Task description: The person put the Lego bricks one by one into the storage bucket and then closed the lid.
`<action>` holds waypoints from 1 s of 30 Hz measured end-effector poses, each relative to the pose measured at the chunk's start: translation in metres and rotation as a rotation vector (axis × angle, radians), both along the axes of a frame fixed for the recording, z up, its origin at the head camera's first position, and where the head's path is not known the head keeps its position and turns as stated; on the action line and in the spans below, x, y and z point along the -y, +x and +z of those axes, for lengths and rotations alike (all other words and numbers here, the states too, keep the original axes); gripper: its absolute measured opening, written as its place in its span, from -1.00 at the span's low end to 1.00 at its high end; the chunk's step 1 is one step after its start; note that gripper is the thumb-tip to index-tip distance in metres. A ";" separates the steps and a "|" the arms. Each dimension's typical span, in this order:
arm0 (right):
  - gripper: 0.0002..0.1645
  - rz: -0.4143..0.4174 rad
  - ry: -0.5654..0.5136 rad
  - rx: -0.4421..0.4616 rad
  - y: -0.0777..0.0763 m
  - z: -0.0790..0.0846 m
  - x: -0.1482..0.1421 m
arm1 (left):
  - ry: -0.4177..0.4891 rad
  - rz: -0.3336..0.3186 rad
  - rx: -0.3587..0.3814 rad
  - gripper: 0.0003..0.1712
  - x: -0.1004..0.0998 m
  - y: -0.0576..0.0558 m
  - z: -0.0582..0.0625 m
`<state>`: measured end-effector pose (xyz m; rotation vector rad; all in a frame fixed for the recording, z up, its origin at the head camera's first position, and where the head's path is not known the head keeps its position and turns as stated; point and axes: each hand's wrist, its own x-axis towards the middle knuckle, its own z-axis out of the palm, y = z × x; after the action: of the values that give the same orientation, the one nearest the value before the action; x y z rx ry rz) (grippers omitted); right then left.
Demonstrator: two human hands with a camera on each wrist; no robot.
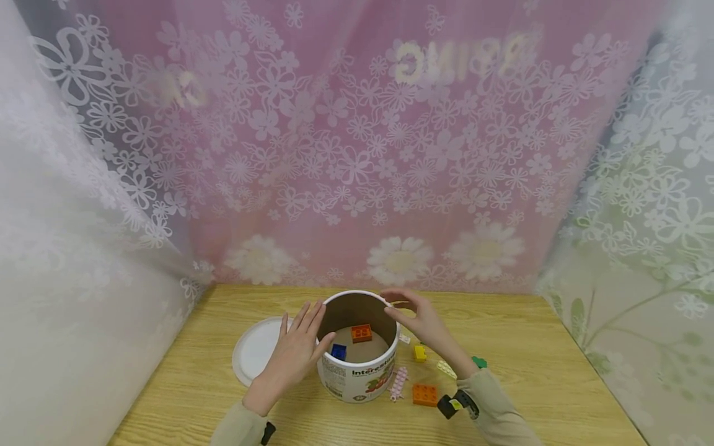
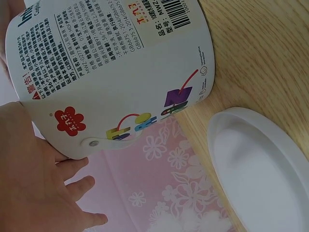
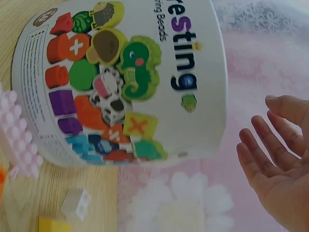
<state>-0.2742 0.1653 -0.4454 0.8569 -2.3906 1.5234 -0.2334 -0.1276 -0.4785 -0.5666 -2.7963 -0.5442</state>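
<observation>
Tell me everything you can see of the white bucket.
The white bucket stands upright and open on the wood-look table. Round, white-rimmed and grey-brown inside, it looks like coated card. Its wall carries coloured pictures, "Interesting", Chinese text and a barcode; a white tab is riveted near the rim. A blue block and an orange block lie inside. The left hand is at its rim, contact unclear; the right hand is apart.

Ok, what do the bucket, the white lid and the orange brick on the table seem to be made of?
Bucket: perhaps coated cardboard, smooth and printed outside, going by its dull brownish inner wall, though plastic is possible. Lid: likely smooth plastic, plain white with a raised rim. Orange brick: probably hard plastic, evenly coloured with round studs.
</observation>
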 end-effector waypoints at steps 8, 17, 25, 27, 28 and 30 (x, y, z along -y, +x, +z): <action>-0.55 -0.059 -0.030 -0.001 0.002 -0.008 -0.041 | 0.009 -0.007 -0.008 -0.21 0.000 0.000 0.000; -0.54 -0.213 0.070 0.003 0.007 -0.025 -0.102 | 0.006 -0.013 -0.025 -0.20 0.001 0.002 -0.001; -0.50 -0.313 0.176 0.003 0.012 -0.056 -0.141 | -0.013 -0.004 -0.013 -0.19 0.001 0.000 -0.002; -0.49 -0.330 0.179 0.007 0.013 -0.063 -0.148 | -0.017 -0.004 -0.009 -0.18 0.001 -0.001 -0.002; -0.49 -0.336 0.182 0.012 0.014 -0.066 -0.150 | -0.017 -0.004 -0.010 -0.18 0.001 -0.001 -0.002; -0.48 -0.346 0.195 0.019 0.015 -0.071 -0.156 | -0.016 -0.006 -0.013 -0.19 0.001 -0.001 -0.003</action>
<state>-0.2592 0.3210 -0.5167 0.4280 -2.5643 1.1890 -0.2346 -0.1282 -0.4815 -0.5801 -2.7901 -0.5186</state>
